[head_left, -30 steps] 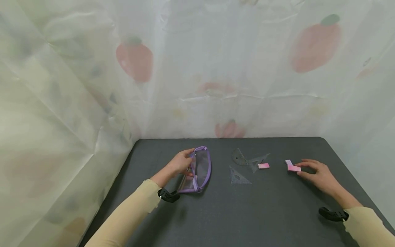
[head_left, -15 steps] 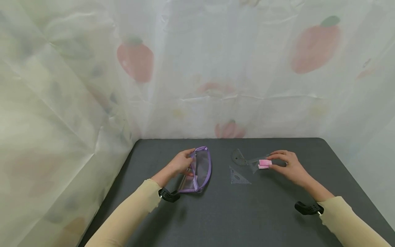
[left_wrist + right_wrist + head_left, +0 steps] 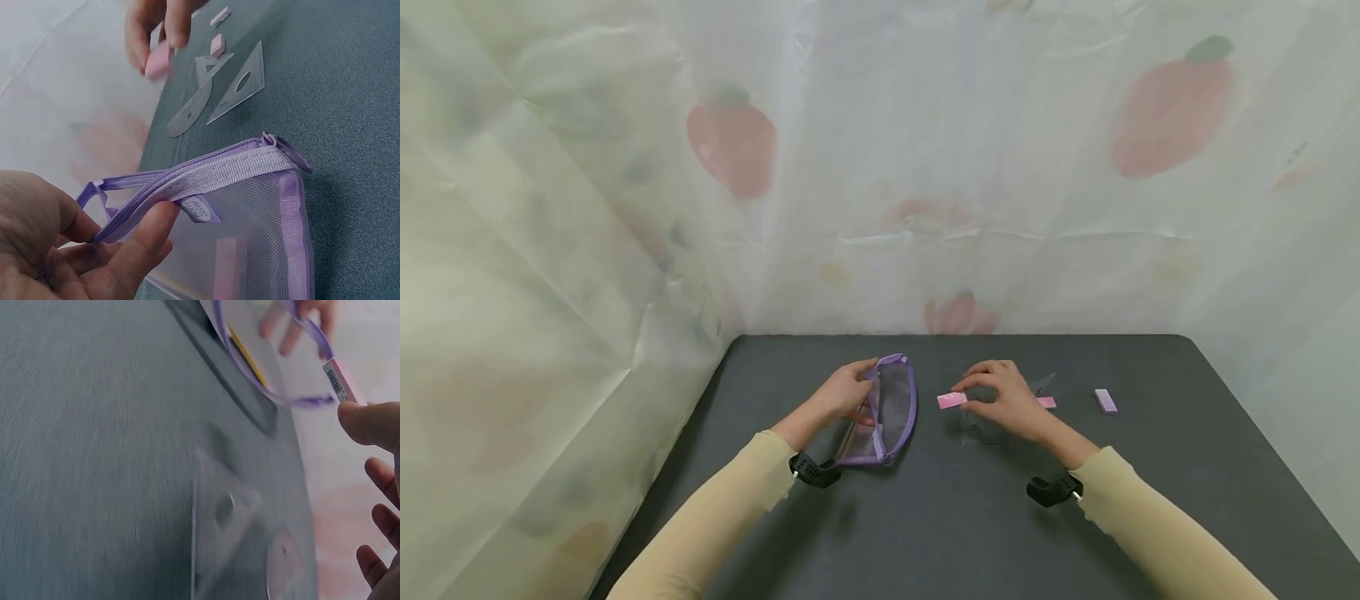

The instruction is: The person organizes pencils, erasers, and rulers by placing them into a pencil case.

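Note:
My left hand [image 3: 841, 397] grips the zip edge of a see-through mesh pencil case [image 3: 913, 408] with purple trim, thumb outside and fingers within the mouth. The case's zip hangs open. Inside it lies a pink block [image 3: 229, 265], and a long yellow thing, perhaps a pencil [image 3: 247, 356], shows in the right wrist view. To the right of the case, my right hand [image 3: 1009, 402] pinches a pink eraser [image 3: 952, 400] between thumb and fingers, raised above the table. A barcode is on the eraser's side in the right wrist view.
A second pink eraser [image 3: 1047, 402] lies just behind the right hand, and a lilac-white one [image 3: 1105, 401] farther right. Two clear set squares [image 3: 250, 84] [image 3: 205, 70] and a clear protractor [image 3: 192, 112] lie on the dark table. A patterned curtain [image 3: 880, 167] stands behind the table.
My right hand has lifted the pink eraser from beside the lilac-white one and carried it left, past the second pink eraser, toward the pencil case. The left hand has hardly moved.

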`<state>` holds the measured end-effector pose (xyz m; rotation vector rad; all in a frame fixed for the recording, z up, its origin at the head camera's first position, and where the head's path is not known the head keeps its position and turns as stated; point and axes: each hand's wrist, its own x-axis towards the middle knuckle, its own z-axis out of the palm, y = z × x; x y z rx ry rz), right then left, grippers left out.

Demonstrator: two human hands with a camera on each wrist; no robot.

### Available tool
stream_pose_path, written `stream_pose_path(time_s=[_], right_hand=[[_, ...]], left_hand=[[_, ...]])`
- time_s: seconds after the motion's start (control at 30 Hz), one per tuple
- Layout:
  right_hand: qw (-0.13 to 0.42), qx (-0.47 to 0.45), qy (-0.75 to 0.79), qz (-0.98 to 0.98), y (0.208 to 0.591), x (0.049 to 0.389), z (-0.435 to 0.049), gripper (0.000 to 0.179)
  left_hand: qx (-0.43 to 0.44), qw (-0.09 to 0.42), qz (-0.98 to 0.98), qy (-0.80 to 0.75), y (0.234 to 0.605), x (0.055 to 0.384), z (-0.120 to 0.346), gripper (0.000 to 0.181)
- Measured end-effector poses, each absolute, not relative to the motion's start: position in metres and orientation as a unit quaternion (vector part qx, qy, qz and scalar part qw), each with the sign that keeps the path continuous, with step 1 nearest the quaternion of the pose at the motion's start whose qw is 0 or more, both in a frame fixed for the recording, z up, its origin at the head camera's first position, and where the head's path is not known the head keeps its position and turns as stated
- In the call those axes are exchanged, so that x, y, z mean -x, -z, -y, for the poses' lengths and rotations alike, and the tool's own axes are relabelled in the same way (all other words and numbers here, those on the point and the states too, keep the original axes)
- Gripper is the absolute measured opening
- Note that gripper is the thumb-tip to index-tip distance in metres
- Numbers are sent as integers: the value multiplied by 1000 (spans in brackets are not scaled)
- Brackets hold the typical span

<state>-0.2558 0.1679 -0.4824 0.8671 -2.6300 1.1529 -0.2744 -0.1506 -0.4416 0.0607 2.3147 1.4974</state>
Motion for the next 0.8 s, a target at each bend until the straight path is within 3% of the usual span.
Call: stream_pose_path(time_s=[0.43, 0.8], right_hand=[[45, -250, -275, 927, 499, 270, -84, 18], [37, -228, -224, 947, 512, 275, -52, 16]], left_hand=[[-25, 200, -822, -533, 439, 274, 145, 60], [-35, 200, -828, -523, 442, 276, 142, 59]])
